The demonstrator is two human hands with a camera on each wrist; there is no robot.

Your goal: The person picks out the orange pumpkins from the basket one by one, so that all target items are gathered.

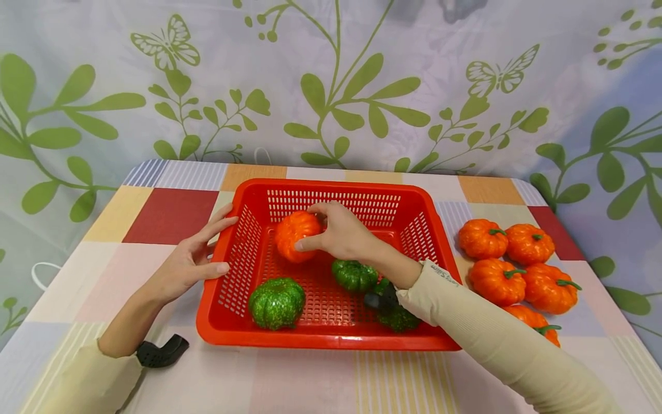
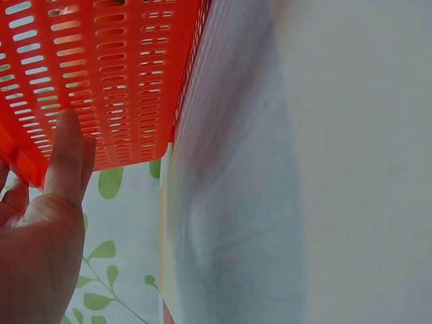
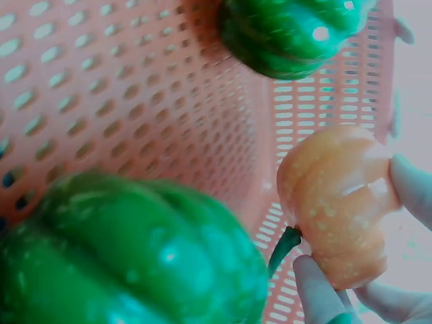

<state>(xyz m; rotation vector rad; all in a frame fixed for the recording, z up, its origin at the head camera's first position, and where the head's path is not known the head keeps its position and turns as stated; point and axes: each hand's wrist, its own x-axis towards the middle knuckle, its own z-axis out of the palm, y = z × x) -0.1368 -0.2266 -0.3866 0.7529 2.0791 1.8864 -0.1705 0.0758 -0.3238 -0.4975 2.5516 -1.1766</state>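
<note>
My right hand [image 1: 343, 233] grips an orange mini pumpkin [image 1: 296, 234] inside the red plastic basket [image 1: 331, 341], toward its left back corner. In the right wrist view, thumb and fingers hold this pumpkin [image 3: 337, 209] from opposite sides, its dark green stem pointing down. My left hand [image 1: 183, 264] rests on the basket's left rim, fingers fairly straight. Seen from the left wrist, one finger lies against the perforated outer wall [image 2: 115, 74]. Also in the basket are green glittery pumpkins: one at front left [image 1: 277, 303], one near the middle [image 1: 355, 275], and one partly hidden under my right forearm [image 1: 398, 317].
Several orange pumpkins [image 1: 499, 282] with green stems lie in a cluster on the table, right of the basket. A patchwork-patterned cloth [image 1: 170, 215] covers the table. Behind it hangs a curtain [image 1: 207, 52] printed with leaves and butterflies. A black strap piece [image 1: 162, 352] sits at my left wrist.
</note>
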